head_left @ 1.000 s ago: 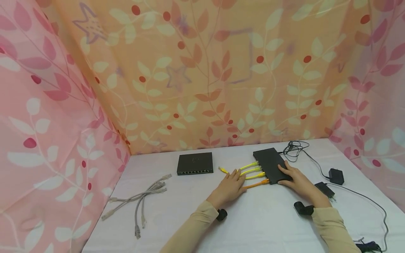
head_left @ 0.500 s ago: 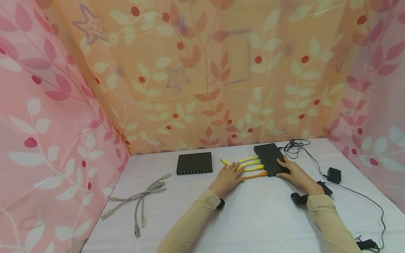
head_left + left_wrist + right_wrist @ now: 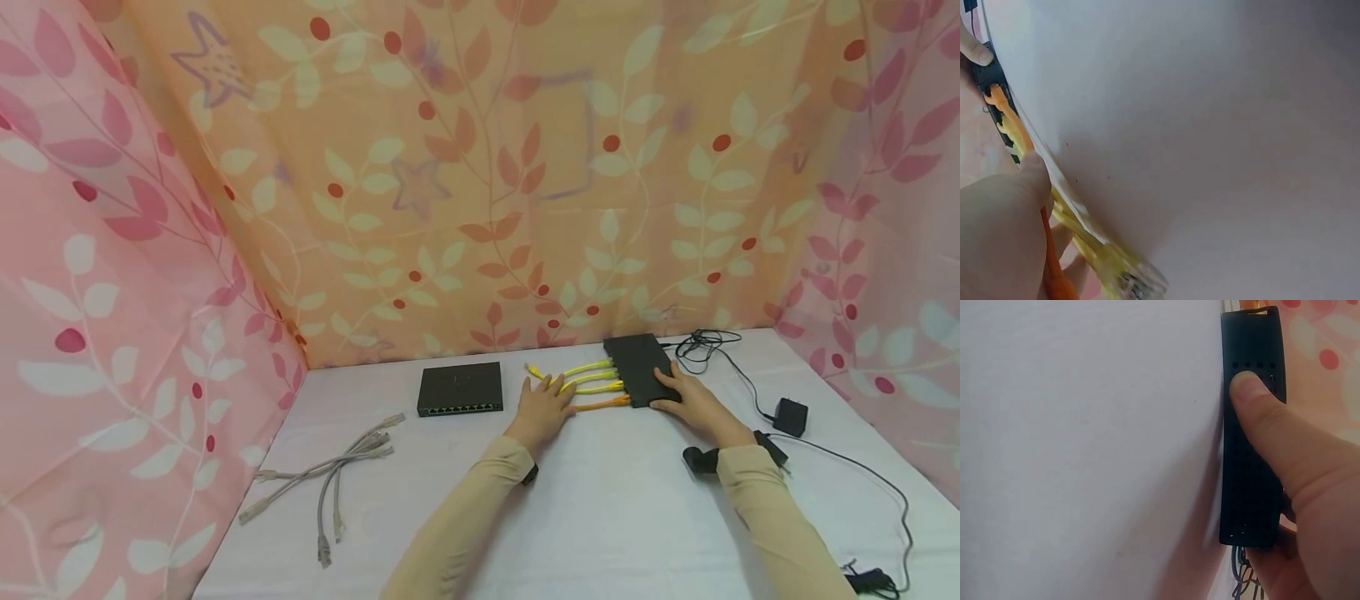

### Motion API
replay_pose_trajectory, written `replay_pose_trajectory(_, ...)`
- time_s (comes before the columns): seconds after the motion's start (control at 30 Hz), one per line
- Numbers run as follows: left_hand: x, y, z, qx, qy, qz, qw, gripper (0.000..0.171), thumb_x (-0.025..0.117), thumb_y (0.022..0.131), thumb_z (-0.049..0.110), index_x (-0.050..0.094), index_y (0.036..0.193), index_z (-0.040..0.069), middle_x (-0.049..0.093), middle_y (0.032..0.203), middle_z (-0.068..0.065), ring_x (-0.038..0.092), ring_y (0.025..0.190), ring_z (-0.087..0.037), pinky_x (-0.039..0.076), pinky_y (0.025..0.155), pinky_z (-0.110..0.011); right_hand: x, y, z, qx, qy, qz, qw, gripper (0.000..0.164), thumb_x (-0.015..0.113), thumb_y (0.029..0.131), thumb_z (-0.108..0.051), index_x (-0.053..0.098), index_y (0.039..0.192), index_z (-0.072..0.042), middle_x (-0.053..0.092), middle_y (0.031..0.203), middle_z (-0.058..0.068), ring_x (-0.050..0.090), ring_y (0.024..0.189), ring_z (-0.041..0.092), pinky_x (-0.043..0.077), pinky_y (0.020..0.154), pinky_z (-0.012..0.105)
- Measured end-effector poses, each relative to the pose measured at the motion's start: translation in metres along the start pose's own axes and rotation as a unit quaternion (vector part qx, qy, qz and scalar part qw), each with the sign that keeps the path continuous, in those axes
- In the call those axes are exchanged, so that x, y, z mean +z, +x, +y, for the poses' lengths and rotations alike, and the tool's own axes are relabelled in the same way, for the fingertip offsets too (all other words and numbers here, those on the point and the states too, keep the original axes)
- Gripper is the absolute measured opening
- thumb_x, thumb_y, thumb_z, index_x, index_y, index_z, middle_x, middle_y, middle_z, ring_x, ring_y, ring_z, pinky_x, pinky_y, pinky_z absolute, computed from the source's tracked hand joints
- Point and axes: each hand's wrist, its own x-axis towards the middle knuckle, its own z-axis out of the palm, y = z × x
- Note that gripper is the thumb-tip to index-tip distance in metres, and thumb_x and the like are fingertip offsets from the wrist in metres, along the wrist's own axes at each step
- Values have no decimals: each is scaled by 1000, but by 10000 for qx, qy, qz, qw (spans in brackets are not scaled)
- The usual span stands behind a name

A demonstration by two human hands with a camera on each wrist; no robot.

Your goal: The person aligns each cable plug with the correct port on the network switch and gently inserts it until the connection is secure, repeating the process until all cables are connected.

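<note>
At the right of the table lies a flat black network switch [image 3: 637,367], with yellow network cables [image 3: 588,377] and an orange network cable [image 3: 606,404] plugged into its left side. My right hand [image 3: 701,410] grips its near right corner; the right wrist view shows the thumb pressing the vented side [image 3: 1250,481]. My left hand [image 3: 542,414] holds the cable bundle, its thumb by the orange cable and fingers behind the yellow ones. Clear plug ends [image 3: 1138,281] stick out past those fingers. The palm hides part of the cables.
A second black switch [image 3: 460,389] sits left of the hands, its row of ports facing forward. Several grey network cables [image 3: 330,471] lie crossed at the left. Right of the hands are a coiled black cord [image 3: 701,346] and a power adapter [image 3: 791,417].
The black switch, with its cables, has slid a little toward the back curtain and turned slightly. Both hands have moved with it, keeping their hold.
</note>
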Motion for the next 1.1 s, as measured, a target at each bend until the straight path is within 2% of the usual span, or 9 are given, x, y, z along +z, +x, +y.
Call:
replay_pose_trajectory(0.23,-6,7,3,-301,197,74,9993,50,32,96,47,29,144,35,30,150,8,31,136,-16,26,107,-50,-1,10,2,240,-79,-64,9997,77,64,85,-37,28,142,1,7,145,38,16,128,59,19,100,66)
replay_pose_trajectory(0.4,-2,10,2,-447,322,201,9983,45,41,97,36,37,141,34,35,147,7,33,135,-15,23,109,-50,-1,13,2,334,-153,-35,9993,77,64,86,-36,27,143,1,5,144,39,16,127,59,19,100,65)
replay_pose_trajectory(0.53,4,6,-7,-390,118,452,9981,44,47,95,36,42,139,30,39,145,6,32,136,-16,22,109,-51,-1,12,2,291,-217,62,9993,75,63,88,-32,26,142,4,3,144,41,15,127,60,18,100,66)
replay_pose_trajectory(0.67,7,-3,-25,-409,-295,792,9956,49,54,92,38,43,139,27,40,145,2,31,137,-19,21,108,-54,2,14,-3,226,-804,199,9963,72,61,89,-30,28,141,7,10,142,43,15,127,59,17,100,67)
replay_pose_trajectory(0.77,7,-14,-40,-480,-726,957,9916,54,58,90,35,41,140,25,38,146,-2,30,137,-21,20,108,-54,7,15,-17,149,-1324,356,9904,67,59,89,-28,32,138,9,19,139,43,18,128,57,16,101,68)
replay_pose_trajectory(0.83,6,-24,-50,-567,-1124,945,9875,59,60,89,33,37,142,25,34,148,-4,27,138,-23,17,109,-55,14,16,-31,-44,-1453,507,9881,61,57,91,-25,36,137,9,24,138,41,20,129,54,15,102,67)
replay_pose_trajectory(0.93,7,-38,-64,-672,-1630,940,9798,64,62,89,30,32,145,23,32,149,-8,25,139,-25,14,109,-57,30,16,-59,-525,-1359,832,9858,51,55,92,-19,42,134,6,30,139,37,25,130,50,16,104,64)
replay_pose_trajectory(1.1,15,-55,-88,-843,-1944,951,9726,68,63,88,33,30,146,18,30,149,-11,25,139,-28,16,108,-59,55,23,-110,-1407,-1058,1259,9763,44,58,91,-13,48,132,2,40,138,28,35,129,42,25,106,56)
